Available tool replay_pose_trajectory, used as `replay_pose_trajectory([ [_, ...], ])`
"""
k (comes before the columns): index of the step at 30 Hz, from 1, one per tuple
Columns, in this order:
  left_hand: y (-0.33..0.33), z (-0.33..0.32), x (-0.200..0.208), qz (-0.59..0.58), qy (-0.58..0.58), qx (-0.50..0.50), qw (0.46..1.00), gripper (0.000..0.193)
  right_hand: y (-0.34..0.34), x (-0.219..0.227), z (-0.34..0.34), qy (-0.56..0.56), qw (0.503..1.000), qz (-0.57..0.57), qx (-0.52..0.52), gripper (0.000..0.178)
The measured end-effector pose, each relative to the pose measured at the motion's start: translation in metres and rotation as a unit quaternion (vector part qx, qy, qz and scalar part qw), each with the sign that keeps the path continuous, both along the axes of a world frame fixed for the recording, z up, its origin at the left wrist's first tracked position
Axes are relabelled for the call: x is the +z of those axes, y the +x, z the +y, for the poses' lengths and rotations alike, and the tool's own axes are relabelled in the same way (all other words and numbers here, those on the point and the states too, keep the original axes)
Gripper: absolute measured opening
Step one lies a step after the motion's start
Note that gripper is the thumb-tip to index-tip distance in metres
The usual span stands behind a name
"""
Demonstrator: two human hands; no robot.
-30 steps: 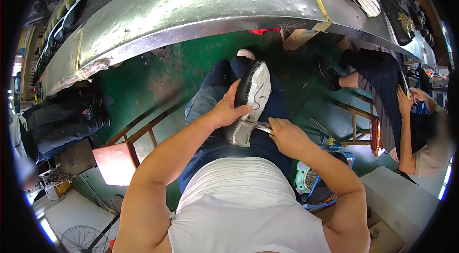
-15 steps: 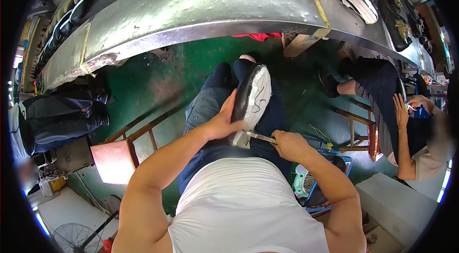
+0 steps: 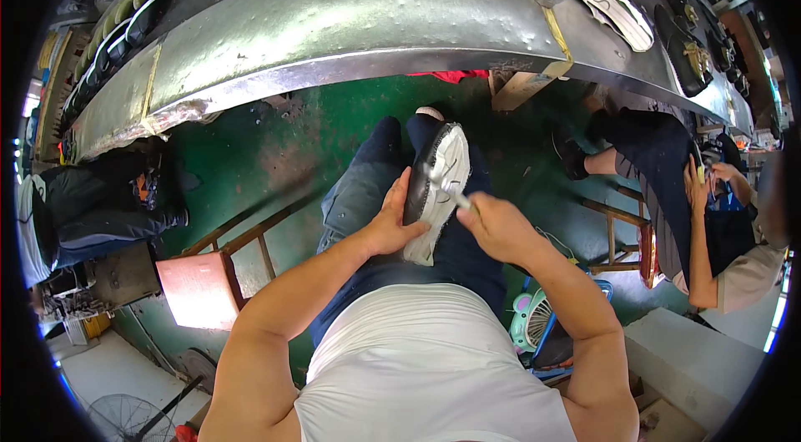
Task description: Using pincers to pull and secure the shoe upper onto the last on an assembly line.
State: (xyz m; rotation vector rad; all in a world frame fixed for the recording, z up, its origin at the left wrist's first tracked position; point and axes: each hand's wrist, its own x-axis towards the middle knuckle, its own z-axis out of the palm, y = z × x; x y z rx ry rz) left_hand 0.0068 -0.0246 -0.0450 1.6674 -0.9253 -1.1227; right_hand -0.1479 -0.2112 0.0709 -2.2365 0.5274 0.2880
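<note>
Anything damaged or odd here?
Yes, wear: the metal bench has a ragged front edge toward the left, unlike the smoother stretch beside it; the green floor looks scuffed. Nothing stands out on the shoe in the left hand, though the blurred tool covers part.

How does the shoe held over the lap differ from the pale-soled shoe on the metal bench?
The held shoe is steadied by the left hand; no hand touches the bench shoe. The held shoe shows a broad black side; the bench shoe shows mostly its pale underside. Both have pale undersides turned up.
</note>
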Motion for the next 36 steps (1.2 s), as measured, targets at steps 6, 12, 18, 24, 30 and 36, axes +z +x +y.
replay_pose_trajectory([
  [6,0.007,-0.008,0.013,0.054,0.052,0.001,0.997,0.112,0.024,-0.009,-0.04,0.165,0.975,0.09,-0.117,0.036],
  [12,0.022,-0.02,0.029,-0.03,0.05,-0.037,0.998,0.096,-0.006,-0.037,-0.029,0.199,0.968,0.014,-0.153,0.045],
  [18,0.043,-0.076,-0.009,0.062,0.105,0.11,0.986,0.066,-0.074,-0.088,-0.004,0.335,0.882,-0.042,-0.328,0.034],
  [24,0.036,-0.034,0.076,0.4,-0.095,0.146,0.9,0.062,-0.098,-0.089,0.016,0.279,0.904,0.003,-0.323,0.022],
  [30,0.053,-0.043,0.03,0.463,0.016,0.169,0.87,0.065,-0.081,-0.068,0.004,0.156,0.969,0.02,-0.192,0.018],
  [36,0.036,-0.035,0.02,0.346,0.045,0.206,0.914,0.06,-0.061,0.02,0.013,0.097,0.994,0.056,-0.002,0.03],
])
